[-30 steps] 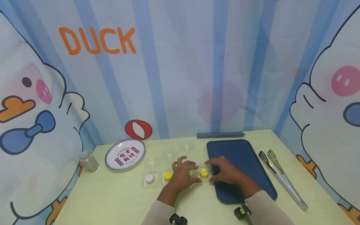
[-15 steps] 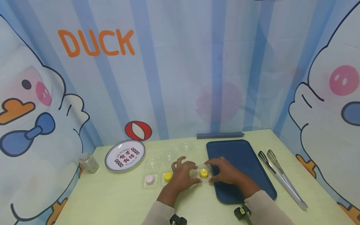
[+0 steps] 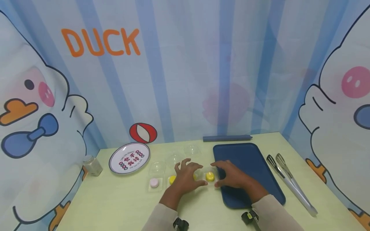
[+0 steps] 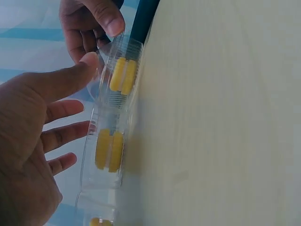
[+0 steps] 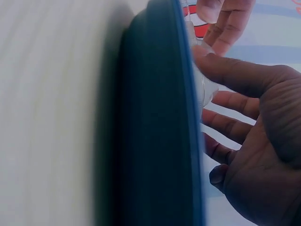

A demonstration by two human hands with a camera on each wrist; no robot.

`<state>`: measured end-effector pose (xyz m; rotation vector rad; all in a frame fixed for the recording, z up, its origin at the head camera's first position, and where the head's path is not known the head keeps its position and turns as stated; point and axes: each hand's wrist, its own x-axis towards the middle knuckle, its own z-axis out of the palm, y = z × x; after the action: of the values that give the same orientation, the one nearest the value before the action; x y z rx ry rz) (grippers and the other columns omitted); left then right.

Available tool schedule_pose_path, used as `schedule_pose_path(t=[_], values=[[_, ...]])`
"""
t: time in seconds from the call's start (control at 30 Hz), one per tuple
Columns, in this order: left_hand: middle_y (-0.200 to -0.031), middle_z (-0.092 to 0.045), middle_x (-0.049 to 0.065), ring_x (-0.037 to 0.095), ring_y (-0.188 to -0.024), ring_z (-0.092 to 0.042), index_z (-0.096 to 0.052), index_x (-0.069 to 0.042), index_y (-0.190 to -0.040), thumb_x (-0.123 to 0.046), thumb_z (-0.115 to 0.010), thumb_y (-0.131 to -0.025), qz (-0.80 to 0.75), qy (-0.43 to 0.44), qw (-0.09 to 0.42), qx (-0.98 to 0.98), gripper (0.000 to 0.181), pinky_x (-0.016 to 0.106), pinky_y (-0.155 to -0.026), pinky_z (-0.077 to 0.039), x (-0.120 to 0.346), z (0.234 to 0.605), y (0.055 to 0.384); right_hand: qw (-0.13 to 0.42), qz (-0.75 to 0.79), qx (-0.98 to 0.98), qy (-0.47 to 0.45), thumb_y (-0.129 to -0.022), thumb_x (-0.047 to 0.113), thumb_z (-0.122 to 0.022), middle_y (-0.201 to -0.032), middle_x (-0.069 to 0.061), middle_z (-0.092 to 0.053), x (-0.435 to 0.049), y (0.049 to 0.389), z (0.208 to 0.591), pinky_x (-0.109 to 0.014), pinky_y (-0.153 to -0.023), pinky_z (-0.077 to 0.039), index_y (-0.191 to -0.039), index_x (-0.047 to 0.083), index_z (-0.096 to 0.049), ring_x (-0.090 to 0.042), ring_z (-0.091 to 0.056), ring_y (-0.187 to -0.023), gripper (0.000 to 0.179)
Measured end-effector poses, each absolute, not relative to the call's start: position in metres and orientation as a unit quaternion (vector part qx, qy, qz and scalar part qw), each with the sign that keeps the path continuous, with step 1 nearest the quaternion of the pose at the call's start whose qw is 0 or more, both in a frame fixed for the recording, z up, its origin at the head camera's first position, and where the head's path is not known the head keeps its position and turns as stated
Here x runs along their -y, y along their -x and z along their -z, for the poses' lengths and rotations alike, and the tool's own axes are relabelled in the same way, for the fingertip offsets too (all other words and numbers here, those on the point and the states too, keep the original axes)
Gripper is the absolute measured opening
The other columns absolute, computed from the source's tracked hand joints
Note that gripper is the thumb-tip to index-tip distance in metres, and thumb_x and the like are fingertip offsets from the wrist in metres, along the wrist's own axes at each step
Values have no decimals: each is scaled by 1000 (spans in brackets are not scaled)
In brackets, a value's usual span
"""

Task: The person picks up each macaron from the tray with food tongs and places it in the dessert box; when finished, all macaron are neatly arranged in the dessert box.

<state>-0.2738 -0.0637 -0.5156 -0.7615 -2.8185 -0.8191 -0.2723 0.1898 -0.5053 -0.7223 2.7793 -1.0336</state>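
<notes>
A clear plastic box [image 4: 118, 100] holding a yellow macaron [image 3: 210, 176] is between my hands at the left edge of the blue tray. My right hand [image 3: 231, 175] holds its right side between thumb and forefinger. At the left side, my left hand [image 3: 185, 178] has thumb and forefinger on the same box, other fingers spread. The left wrist view shows a domed lid over the macaron and another boxed yellow macaron [image 4: 109, 150] beside it, partly behind my left hand in the head view. Further left are a yellow macaron [image 3: 172, 179] and a pink macaron [image 3: 154, 183].
Raised clear lids [image 3: 157, 166] stand behind the boxes. The blue tray [image 3: 242, 157] lies under my right forearm, with metal tongs [image 3: 292, 184] to its right. A printed plate [image 3: 115, 163] and a small jar [image 3: 92, 166] are at the left; a dark blue roll [image 3: 226, 138] lies at the back.
My left hand has shifted very slightly to the left, its fingers a little more raised. The right hand and the box look almost still.
</notes>
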Motion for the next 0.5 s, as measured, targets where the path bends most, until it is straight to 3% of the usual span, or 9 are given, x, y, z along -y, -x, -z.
schedule_pose_path(t=[0.27, 0.5], values=[[-142, -71, 11, 45, -152, -45, -72, -13, -140, -48, -81, -96, 246, 244, 74, 935, 57, 83, -121, -21, 74, 507, 273, 55, 338, -912, 227, -92, 34, -89, -163, -22, -55, -183, 271, 499, -92, -119, -17, -153, 6, -60, -62, -28, -160, 73], [-144, -68, 14, 47, -149, -47, -72, -13, -139, -53, -76, -96, 226, 232, 100, 941, 59, 82, -120, -27, 87, 506, 277, 49, 327, -914, 235, -98, 34, -83, -165, -22, -52, -173, 274, 492, -94, -118, -13, -159, 4, -53, -58, -33, -159, 74]])
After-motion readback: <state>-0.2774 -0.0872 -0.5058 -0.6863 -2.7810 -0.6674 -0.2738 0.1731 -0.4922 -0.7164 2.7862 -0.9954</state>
